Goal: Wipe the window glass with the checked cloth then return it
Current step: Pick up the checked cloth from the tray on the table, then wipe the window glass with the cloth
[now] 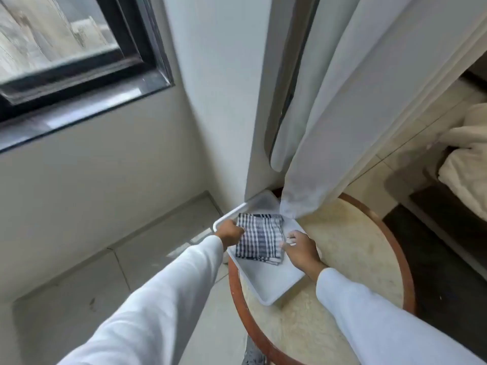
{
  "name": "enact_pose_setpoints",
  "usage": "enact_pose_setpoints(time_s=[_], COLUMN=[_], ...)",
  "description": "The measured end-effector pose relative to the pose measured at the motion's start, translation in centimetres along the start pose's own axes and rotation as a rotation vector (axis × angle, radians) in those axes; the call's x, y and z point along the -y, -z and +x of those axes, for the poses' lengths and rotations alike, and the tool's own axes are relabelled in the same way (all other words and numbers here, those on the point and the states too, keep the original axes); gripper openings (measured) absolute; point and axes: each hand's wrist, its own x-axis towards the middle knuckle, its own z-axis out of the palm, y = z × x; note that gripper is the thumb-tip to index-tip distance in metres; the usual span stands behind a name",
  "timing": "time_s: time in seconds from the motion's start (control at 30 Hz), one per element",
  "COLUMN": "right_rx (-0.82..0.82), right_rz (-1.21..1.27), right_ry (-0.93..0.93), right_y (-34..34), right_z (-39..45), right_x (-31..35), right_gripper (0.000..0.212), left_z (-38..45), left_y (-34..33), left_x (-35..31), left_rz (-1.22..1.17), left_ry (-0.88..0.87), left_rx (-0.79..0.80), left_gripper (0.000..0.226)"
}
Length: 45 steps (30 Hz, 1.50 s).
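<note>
The folded checked cloth [259,237], dark blue and white, lies in a shallow white tray [266,288] on a round table. My left hand [229,233] is closed on the cloth's left edge. My right hand [300,250] touches the cloth's right edge with its fingertips, fingers spread. The window glass [50,35] sits in a black frame at the upper left, well above and left of the tray.
The round table [347,259] has a pale top and a brown wooden rim. A white curtain [329,127] hangs down onto the tray's far corner. A dark window sill [79,114] juts out below the frame. A bed with pale bedding [466,167] stands at the right.
</note>
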Motion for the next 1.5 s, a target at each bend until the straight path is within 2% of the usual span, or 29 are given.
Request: enact_pose_setpoints(time_s=[0.13,0.2,0.3,0.37,0.4,0.5,0.7,0.87,1.0,1.1,1.27,1.33,1.4,1.5], right_rx=[0.027,-0.02,-0.126,-0.151,-0.153,-0.14,-0.074,0.049,0.106,0.15,0.242,0.266,0.333,0.529], right_rz=[0.047,0.046,0.05,0.044,0.066,0.272,0.595,0.661,0.695,0.715,0.717,0.721,0.763,0.848], right_ry=[-0.084,-0.108,-0.148,-0.171,-0.174,-0.132,-0.046,0.052,0.197,0.34,0.553,0.63,0.732,0.868], right_y=[-3.2,-5.0,-6.9,-7.4,-7.7,-7.5,-6.1,-4.8,-2.4,0.3,5.7,8.0,9.8,11.7], right_z=[3.7,4.9,6.5,6.9,6.9,6.2,2.8,-2.5,-8.3,-14.4,-26.7,-32.4,-37.8,-42.7], right_x=[-1.1,-1.3,-1.0,-0.5,-0.3,0.4,5.3,14.2,24.1,32.8,46.8,52.0,56.9,62.6], right_gripper=[0.053,0.054,0.04,0.026,0.027,0.034,0.011,0.007,0.015,0.018,0.012,0.012,0.008,0.035], left_z=[4.0,5.0,6.1,6.6,6.6,6.1,2.0,-4.5,-11.3,-18.1,-31.2,-36.6,-41.6,-47.0], left_y=[-1.5,-1.8,-2.0,-2.0,-1.9,-0.5,5.3,13.4,21.8,28.9,40.0,44.0,48.0,52.8], left_x=[1.6,2.3,2.9,3.1,3.1,2.7,0.5,-2.3,-4.9,-7.7,-12.6,-14.4,-15.9,-17.7], left_rz=[0.093,0.128,0.161,0.189,0.198,0.169,0.047,-0.032,-0.147,-0.245,-0.375,-0.427,-0.505,-0.608], left_ry=[0.03,0.014,0.002,-0.006,-0.012,-0.021,-0.112,-0.187,-0.261,-0.331,-0.575,-0.669,-0.757,-0.882], left_rx=[-0.09,-0.121,-0.094,-0.076,-0.081,-0.113,-0.182,-0.301,-0.449,-0.555,-0.654,-0.654,-0.637,-0.613], left_gripper=[0.024,0.021,0.006,0.022,0.027,0.026,0.007,0.005,0.019,0.021,0.017,0.013,0.017,0.027])
